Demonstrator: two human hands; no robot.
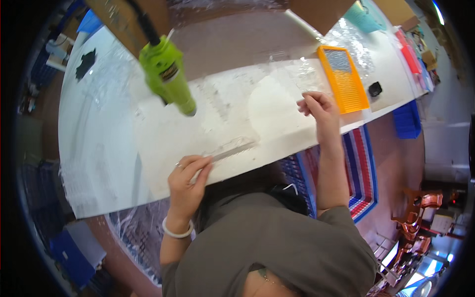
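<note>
My left hand (189,179), with a white bangle on its wrist, is at the table's near edge. Its thumb and fingers are pinched at the left end of a thin grey strip (232,150), which slants away to the right just over the pale work surface (213,131). My right hand (319,108) is raised beside the orange tray, its fingertips drawn together; whatever they hold is too small to make out. The orange tray (352,94) has a ridged bottom and grey pieces at its far end. A lime-green hot-air tool (168,76) hangs nose down above the table.
A black cord (143,24) runs up from the hanging tool. Cardboard boxes (321,15) and a teal basket (365,19) stand along the back. Right of the tray lies a small black object (375,89). A blue bin (407,120) is past the right edge.
</note>
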